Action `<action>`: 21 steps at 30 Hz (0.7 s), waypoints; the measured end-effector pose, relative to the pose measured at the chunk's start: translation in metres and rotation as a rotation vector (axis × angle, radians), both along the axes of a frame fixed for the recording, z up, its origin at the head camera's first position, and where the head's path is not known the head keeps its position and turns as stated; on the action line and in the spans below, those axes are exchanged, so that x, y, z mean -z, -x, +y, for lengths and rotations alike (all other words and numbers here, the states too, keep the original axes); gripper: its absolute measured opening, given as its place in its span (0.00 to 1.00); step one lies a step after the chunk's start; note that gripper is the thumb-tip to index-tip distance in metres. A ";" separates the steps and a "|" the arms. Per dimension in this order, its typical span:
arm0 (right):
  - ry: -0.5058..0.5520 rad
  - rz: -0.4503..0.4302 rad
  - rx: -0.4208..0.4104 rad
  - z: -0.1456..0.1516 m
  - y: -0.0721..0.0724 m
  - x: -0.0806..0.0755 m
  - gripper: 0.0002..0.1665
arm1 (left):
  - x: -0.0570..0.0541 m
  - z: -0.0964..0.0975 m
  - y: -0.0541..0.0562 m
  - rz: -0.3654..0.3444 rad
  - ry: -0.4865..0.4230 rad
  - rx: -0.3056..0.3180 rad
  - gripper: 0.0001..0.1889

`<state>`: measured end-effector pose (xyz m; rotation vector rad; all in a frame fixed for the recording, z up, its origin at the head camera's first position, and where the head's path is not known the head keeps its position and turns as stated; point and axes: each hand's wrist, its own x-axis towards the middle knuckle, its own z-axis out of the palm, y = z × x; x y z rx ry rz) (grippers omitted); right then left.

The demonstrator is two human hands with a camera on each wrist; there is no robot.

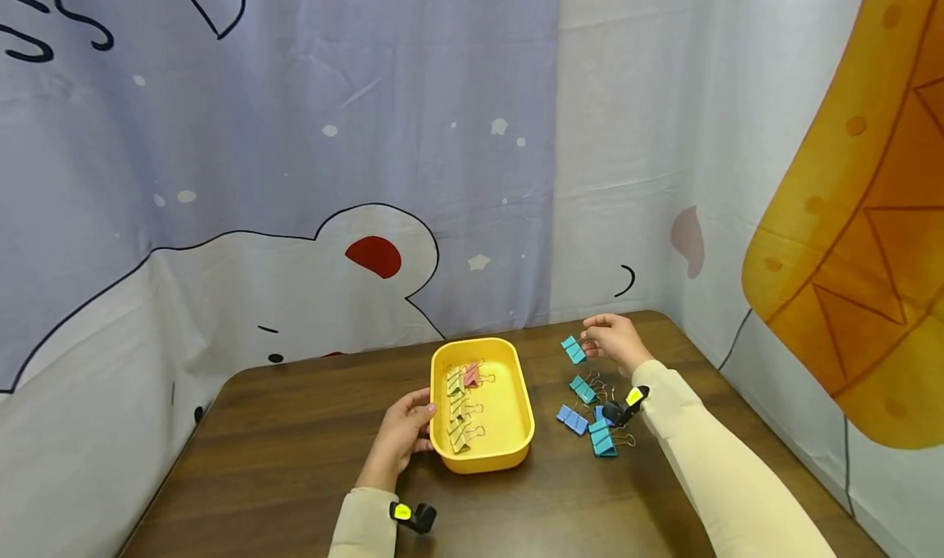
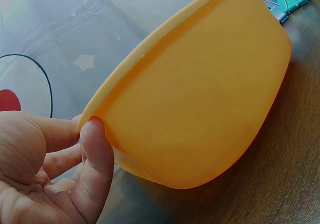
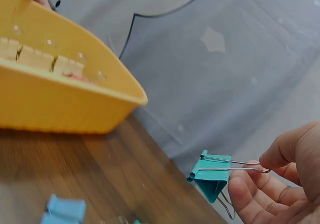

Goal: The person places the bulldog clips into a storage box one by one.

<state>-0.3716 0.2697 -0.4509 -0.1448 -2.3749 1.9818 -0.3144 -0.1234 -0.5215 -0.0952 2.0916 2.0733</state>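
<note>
Gently, the left hand (image 1: 407, 428) pinches the rim of the yellow bin (image 1: 505, 410) at its left side, thumb and fingers closed on the lip, as the left wrist view shows up close. The bin stands open side up on the dark wooden table (image 1: 295, 451), roughly between the two hands. Inside it, three pale yellow clips (image 1: 459, 437) lie in a column along the left wall, and a pink clip (image 1: 472, 375) sits just beside the farthest of them. Out to the right, near the table's back edge, the right hand (image 1: 614, 341) holds a teal binder clip (image 1: 574, 350) by one wire handle, gripped between thumb and fingers; the clip's body points away from the palm, toward the bin's side, and its other handle hangs below in the right wrist view. Nearer the person, more clips lie loose on the wood to the right of the bin: a second teal clip (image 1: 583, 390), a blue clip (image 1: 572, 419), another blue clip (image 1: 601, 413) partly hidden by the black wrist camera (image 1: 627, 405), and a nearer teal clip (image 1: 602, 440) with its handles spread to the right. Cream sleeves (image 1: 730, 460) cover both forearms. Behind the table hangs a printed curtain (image 1: 457, 66) in grey-lavender and white, with a large orange shape (image 1: 885, 214) at the right.
</note>
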 end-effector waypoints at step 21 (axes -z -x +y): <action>0.120 -0.073 -0.079 -0.093 0.012 -0.014 0.16 | -0.001 -0.001 0.000 0.000 -0.005 0.001 0.24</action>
